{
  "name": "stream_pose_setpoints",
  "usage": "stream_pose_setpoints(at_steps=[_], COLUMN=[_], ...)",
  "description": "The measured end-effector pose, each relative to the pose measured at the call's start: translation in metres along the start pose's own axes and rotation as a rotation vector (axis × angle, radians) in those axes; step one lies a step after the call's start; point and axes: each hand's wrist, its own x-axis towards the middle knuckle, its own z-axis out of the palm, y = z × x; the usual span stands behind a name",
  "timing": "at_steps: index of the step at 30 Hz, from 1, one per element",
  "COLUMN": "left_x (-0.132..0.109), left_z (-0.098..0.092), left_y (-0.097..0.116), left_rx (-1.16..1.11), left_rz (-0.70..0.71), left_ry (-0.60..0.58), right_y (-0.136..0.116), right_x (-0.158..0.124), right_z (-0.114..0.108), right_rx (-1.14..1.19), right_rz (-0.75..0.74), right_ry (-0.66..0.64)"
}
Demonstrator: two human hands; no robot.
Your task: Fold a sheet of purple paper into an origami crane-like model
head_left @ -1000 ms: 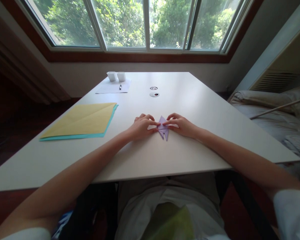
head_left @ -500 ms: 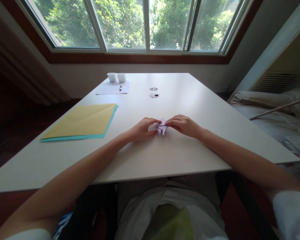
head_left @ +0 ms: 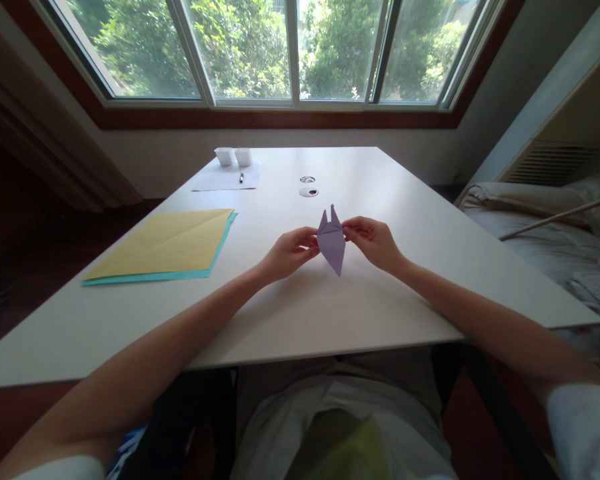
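Note:
A small folded piece of lilac origami paper is held up over the middle of the table, between my two hands. Two narrow points stick up at its top, and its lower end tapers to a tip that points toward me. My left hand pinches its left edge between thumb and fingers. On the opposite edge, my right hand is closed in a pinch near the base of the narrow points. Parts of the fingertips are hidden behind the paper.
On the white table, yellow paper lies over turquoise paper to the left. Farther back are two small white containers, a white sheet and a black pen. Two round cable-hole covers sit mid-table.
The lilac paper has been lifted and turned over, so its narrow points, which faced me, now face away. Both hands have shifted slightly with it.

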Motion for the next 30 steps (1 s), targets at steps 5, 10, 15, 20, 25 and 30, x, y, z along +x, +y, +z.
stream_pose_setpoints(at_steps=[5,10,15,20,25,30], left_x=[0.0,0.0,-0.001,-0.002,-0.002,-0.004], left_z=[0.002,0.003,0.004,0.004,0.002,0.001], left_y=[0.0,-0.003,0.0,0.001,0.003,0.008], left_rx=[-0.011,-0.016,0.117,0.3,0.267,0.33], left_rz=[-0.001,0.04,0.024,0.067,0.04,0.11], left_ry=[0.007,0.025,0.0,-0.041,-0.061,0.161], right_y=[-0.002,-0.006,-0.004,-0.001,-0.003,-0.007], right_x=[-0.002,-0.004,-0.005,-0.005,-0.004,-0.006], right_z=[0.001,0.002,0.003,0.001,-0.001,-0.001], right_rx=[-0.02,0.008,0.037,-0.084,-0.209,-0.279], right_rz=[-0.012,-0.029,-0.05,-0.064,-0.107,-0.162], right_ry=[-0.025,-0.053,-0.131,-0.223,-0.212,-0.206])
